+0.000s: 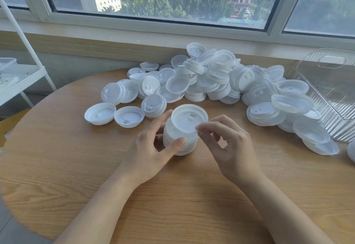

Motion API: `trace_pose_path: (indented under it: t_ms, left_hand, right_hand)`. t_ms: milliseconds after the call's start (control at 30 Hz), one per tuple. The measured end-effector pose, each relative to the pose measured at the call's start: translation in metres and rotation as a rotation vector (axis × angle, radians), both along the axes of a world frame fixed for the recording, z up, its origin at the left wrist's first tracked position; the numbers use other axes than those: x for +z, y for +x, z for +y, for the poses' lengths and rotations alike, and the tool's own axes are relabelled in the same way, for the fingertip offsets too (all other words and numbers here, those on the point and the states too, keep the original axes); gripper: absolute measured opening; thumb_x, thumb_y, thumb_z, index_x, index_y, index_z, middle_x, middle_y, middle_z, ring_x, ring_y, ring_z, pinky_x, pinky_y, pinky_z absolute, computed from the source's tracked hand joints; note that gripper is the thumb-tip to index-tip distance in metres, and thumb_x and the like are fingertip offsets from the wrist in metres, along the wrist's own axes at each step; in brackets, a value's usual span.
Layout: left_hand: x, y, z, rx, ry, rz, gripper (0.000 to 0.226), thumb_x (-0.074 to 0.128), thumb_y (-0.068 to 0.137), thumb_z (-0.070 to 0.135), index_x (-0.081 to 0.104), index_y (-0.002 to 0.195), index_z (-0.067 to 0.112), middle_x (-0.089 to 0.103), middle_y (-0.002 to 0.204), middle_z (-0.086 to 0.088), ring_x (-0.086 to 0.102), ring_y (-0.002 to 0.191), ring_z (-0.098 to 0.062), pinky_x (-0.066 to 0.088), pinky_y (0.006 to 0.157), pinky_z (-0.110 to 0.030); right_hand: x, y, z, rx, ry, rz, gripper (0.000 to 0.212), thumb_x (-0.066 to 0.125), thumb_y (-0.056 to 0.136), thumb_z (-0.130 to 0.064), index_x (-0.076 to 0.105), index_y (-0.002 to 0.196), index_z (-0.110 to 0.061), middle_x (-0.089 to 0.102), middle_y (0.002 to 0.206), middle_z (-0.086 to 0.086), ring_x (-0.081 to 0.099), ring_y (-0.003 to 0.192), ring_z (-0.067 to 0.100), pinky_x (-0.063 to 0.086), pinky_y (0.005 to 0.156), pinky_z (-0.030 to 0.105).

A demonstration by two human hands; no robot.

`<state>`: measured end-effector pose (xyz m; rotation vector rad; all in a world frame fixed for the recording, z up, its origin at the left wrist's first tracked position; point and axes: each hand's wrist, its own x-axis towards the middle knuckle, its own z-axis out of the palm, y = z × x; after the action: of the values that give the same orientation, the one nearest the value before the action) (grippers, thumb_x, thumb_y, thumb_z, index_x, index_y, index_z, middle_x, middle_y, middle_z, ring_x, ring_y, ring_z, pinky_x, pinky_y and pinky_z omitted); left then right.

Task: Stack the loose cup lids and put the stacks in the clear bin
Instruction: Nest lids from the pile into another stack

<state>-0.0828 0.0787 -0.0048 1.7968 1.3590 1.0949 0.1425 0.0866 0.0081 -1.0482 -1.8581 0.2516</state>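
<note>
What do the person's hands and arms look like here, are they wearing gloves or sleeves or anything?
No gloves and no sleeves in view: both forearms are bare up to the bottom edge of the picture. The left hand and the right hand show no rings, watch, bracelets or wristbands. The fingernails look short and unpainted. Nothing is strapped or taped to either arm.

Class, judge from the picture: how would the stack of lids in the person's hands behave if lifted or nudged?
The stack of lids looks thin and translucent, so probably light. It stands tall on a narrow base on the table, so a nudge may tip it. The left hand grips its side, suggesting it needs steadying.
</note>
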Motion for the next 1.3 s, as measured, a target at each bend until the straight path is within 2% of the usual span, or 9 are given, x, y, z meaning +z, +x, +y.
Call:
trace_pose_path:
  t_ms: [300, 400, 533, 633, 767, 967, 1100, 1200, 1300]
  left_hand:
    - [-0.001, -0.001, -0.002, 0.012, -0.001, -0.022, 0.089, 0.064, 0.075, 0.082, 0.035, 0.155, 0.053, 0.064, 0.129, 0.032, 0.058, 0.121, 0.013, 0.044, 0.100, -0.015]
    - [-0.001, -0.001, -0.002, 0.019, 0.001, -0.019, 0.089, 0.065, 0.078, 0.082, 0.036, 0.156, 0.051, 0.064, 0.131, 0.030, 0.056, 0.122, 0.014, 0.043, 0.097, -0.009]
    - [0.002, 0.000, -0.003, 0.028, 0.002, -0.009, 0.085, 0.066, 0.081, 0.073, 0.038, 0.156, 0.048, 0.063, 0.129, 0.030, 0.055, 0.120, 0.018, 0.039, 0.092, 0.000]
    - [0.001, 0.000, -0.003, 0.023, 0.007, -0.005, 0.084, 0.063, 0.081, 0.081, 0.037, 0.155, 0.051, 0.062, 0.130, 0.031, 0.055, 0.120, 0.016, 0.041, 0.093, -0.002]
    - [0.002, 0.000, -0.003, 0.025, 0.001, 0.016, 0.080, 0.064, 0.082, 0.075, 0.039, 0.154, 0.052, 0.060, 0.132, 0.033, 0.052, 0.121, 0.019, 0.039, 0.094, 0.000]
    - [-0.002, 0.005, 0.005, 0.021, 0.002, 0.043, 0.084, 0.061, 0.076, 0.086, 0.038, 0.151, 0.058, 0.059, 0.137, 0.030, 0.055, 0.122, 0.014, 0.050, 0.105, -0.026]
    - [-0.001, 0.018, 0.010, 0.007, 0.010, 0.027, 0.083, 0.066, 0.078, 0.083, 0.039, 0.152, 0.056, 0.058, 0.135, 0.034, 0.055, 0.120, 0.016, 0.051, 0.104, -0.024]
    - [-0.002, 0.031, 0.014, -0.008, 0.016, -0.013, 0.082, 0.071, 0.079, 0.070, 0.042, 0.153, 0.052, 0.058, 0.135, 0.033, 0.055, 0.123, 0.012, 0.049, 0.102, -0.017]
    - [-0.003, 0.041, 0.018, -0.022, 0.025, -0.018, 0.082, 0.071, 0.079, 0.068, 0.042, 0.154, 0.048, 0.059, 0.136, 0.031, 0.053, 0.126, 0.012, 0.044, 0.099, -0.008]
  right_hand:
    - [-0.004, 0.000, -0.002, 0.074, -0.006, -0.076, 0.007, 0.074, 0.097, -0.024, 0.078, 0.103, -0.026, 0.059, 0.091, -0.016, 0.056, 0.073, 0.015, 0.050, 0.070, 0.033]
    - [-0.003, -0.001, -0.003, 0.092, -0.001, -0.074, 0.009, 0.073, 0.096, -0.023, 0.078, 0.104, -0.025, 0.058, 0.090, -0.015, 0.056, 0.073, 0.016, 0.050, 0.070, 0.032]
    - [0.000, -0.001, -0.004, 0.066, -0.035, -0.053, 0.027, 0.065, 0.101, -0.036, 0.072, 0.125, -0.025, 0.054, 0.088, -0.012, 0.054, 0.074, 0.018, 0.047, 0.072, 0.029]
    - [-0.001, -0.002, -0.001, -0.022, -0.095, -0.103, 0.045, 0.050, 0.106, -0.048, 0.061, 0.143, -0.026, 0.051, 0.090, -0.014, 0.054, 0.079, 0.015, 0.046, 0.074, 0.025]
    - [-0.007, -0.001, 0.002, -0.064, -0.185, -0.168, 0.054, 0.044, 0.104, -0.056, 0.055, 0.149, -0.029, 0.050, 0.091, -0.016, 0.054, 0.081, 0.013, 0.045, 0.076, 0.025]
    - [-0.008, 0.004, 0.004, -0.091, -0.238, -0.170, 0.052, 0.044, 0.103, -0.060, 0.057, 0.146, -0.032, 0.052, 0.088, -0.014, 0.055, 0.079, 0.013, 0.046, 0.076, 0.025]
    - [-0.006, 0.017, 0.006, -0.114, -0.259, -0.183, 0.049, 0.046, 0.103, -0.061, 0.057, 0.145, -0.037, 0.053, 0.090, -0.014, 0.055, 0.080, 0.012, 0.047, 0.077, 0.030]
    - [-0.002, 0.033, 0.011, -0.230, -0.162, -0.236, 0.052, 0.052, 0.098, -0.058, 0.057, 0.145, -0.034, 0.054, 0.106, -0.016, 0.053, 0.096, 0.006, 0.039, 0.091, 0.026]
    - [0.004, 0.063, 0.021, -0.458, -0.027, -0.299, 0.053, 0.066, 0.097, -0.046, 0.056, 0.146, -0.030, 0.054, 0.136, -0.006, 0.047, 0.128, 0.021, 0.029, 0.106, 0.033]
